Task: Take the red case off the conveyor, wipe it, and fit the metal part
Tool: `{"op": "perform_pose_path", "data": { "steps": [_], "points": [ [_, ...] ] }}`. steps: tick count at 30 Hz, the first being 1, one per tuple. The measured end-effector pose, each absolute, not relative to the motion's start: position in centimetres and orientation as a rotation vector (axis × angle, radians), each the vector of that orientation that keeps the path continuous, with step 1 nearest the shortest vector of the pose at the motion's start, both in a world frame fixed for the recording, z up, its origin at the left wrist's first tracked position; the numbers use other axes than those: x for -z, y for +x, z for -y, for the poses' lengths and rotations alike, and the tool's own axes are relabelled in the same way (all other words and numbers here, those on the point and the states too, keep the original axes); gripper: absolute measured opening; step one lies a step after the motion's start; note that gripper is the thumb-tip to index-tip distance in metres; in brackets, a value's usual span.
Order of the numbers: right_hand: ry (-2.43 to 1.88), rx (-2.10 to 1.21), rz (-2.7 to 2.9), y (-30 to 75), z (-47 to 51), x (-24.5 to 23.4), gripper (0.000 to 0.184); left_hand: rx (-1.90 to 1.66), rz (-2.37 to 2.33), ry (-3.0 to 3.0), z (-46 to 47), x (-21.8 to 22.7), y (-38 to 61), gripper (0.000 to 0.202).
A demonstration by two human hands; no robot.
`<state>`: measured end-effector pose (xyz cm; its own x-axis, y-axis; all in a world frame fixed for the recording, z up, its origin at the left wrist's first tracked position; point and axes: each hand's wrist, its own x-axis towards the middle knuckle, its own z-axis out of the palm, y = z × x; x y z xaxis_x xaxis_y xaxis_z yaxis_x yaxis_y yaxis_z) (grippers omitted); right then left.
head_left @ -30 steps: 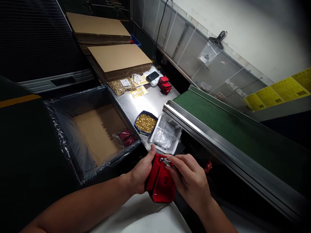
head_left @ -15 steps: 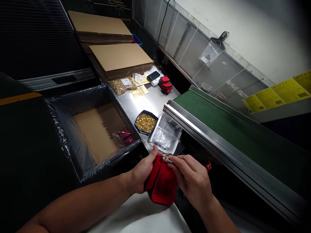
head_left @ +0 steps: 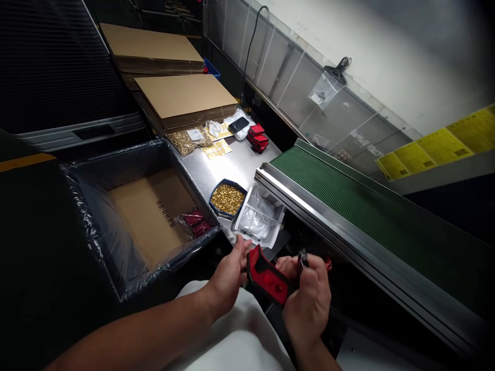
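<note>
A red and black moulded part (head_left: 266, 278), angular in shape, is tilted in front of my lap. My right hand (head_left: 309, 299) is closed around its right end. A small dark, shiny piece (head_left: 302, 259) sticks up from the top of that fist; its kind is unclear. At the part's left end, my left hand (head_left: 228, 273) has its thumb raised and its fingers loosely apart; whether they touch the part is hard to see. Beyond the hands stands a white bin (head_left: 277, 230) with clear plastic bags (head_left: 255, 219), next to a blue tray (head_left: 212, 198) of small gold-coloured pieces (head_left: 229, 199).
A lined crate (head_left: 88, 226) with dark red wrapped items (head_left: 198, 222) stands at left. On the metal table (head_left: 201, 172) are cardboard sheets (head_left: 185, 95), a bag of gold-coloured pieces (head_left: 187, 141), stickers and stacked red and black parts (head_left: 258, 138). A green conveyor (head_left: 340, 196) runs at right.
The red part has turned and tilted, its right end now in my right hand. My left hand has loosened its grip. The silvery clip at the part's top no longer shows clearly.
</note>
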<state>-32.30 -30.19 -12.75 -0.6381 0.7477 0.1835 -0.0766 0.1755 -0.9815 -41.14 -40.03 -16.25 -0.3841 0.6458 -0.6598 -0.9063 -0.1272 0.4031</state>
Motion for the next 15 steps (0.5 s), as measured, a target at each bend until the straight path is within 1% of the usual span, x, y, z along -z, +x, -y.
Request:
{"op": "perform_pose_path", "data": {
  "steps": [2,3,5,9,15],
  "points": [
    [-0.853,-1.779,1.533,-33.1,29.8,13.0,0.029,-1.848,-1.333,-0.080,40.6,16.1,-41.1,0.053],
    [-0.920,-1.865,1.449,-33.3,29.6,13.1,0.031,-1.868,-1.438,0.128,41.0,15.8,-41.2,0.048],
    [-1.024,-1.976,1.281,-33.6,29.2,13.5,0.034,-1.848,-1.465,0.453,41.7,14.9,-41.1,0.041],
    [-1.157,-2.041,0.990,-33.5,29.1,14.1,0.031,-1.809,-1.408,0.559,42.3,13.9,-41.0,0.036],
    [-1.171,-2.067,0.922,-33.9,29.4,14.1,0.030,-1.761,-1.608,0.668,42.2,14.2,-41.1,0.034]
  ]
}}
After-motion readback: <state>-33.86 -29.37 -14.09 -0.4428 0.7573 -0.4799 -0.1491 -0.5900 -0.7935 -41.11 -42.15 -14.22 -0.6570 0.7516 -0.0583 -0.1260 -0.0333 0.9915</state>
